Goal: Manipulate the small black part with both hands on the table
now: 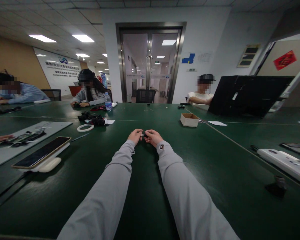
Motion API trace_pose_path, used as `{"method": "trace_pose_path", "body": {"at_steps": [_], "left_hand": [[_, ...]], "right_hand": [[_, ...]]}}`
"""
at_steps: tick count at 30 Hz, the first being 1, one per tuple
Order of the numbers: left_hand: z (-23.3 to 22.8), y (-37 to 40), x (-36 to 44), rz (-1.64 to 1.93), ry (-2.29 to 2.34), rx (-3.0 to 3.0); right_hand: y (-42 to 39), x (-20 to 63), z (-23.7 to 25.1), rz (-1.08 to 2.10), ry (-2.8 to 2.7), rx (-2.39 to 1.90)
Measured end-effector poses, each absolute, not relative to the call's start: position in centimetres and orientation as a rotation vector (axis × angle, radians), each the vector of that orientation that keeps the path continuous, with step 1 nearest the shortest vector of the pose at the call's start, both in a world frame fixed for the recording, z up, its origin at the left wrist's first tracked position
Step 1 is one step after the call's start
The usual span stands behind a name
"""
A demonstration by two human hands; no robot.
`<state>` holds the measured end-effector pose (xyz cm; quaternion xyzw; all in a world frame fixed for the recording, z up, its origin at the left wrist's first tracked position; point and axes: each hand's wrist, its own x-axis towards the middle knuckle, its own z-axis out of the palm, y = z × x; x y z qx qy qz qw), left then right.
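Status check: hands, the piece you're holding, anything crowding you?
Left hand and right hand together, pinching a small dark part above the green table. Cardboard box and phone well off to the sides.

Small dark object (144, 134) (held) indistinct

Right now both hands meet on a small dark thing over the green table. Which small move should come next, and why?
Probably draw it closer before working on it. The left hand and right hand pinch the small dark object between them at full arm's length above the green table, and it looks too small and far to make out clearly.
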<state>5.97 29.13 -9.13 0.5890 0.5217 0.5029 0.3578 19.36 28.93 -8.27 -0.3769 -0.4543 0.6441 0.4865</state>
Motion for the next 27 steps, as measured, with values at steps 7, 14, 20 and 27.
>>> {"method": "trace_pose_path", "body": {"at_steps": [7, 14, 20, 27], "left_hand": [[-9.17, 29.06, 6.19, 1.247, 1.316, 1.482], [-9.52, 29.21, 6.07, 1.299, 1.252, 1.519], [-9.21, 28.85, 6.09, 1.327, 1.248, 1.515], [-9.59, 29.29, 5.91, 1.37, 1.237, 1.534]], "right_hand": [[28.95, 19.31, -8.25, 1.565, -1.104, -0.918], [28.95, 19.32, -8.27, 1.574, -1.097, -0.91], [29.11, 19.31, -8.48, 1.566, -1.087, -0.905], [29.29, 19.39, -8.66, 1.563, -1.091, -0.906]]}}
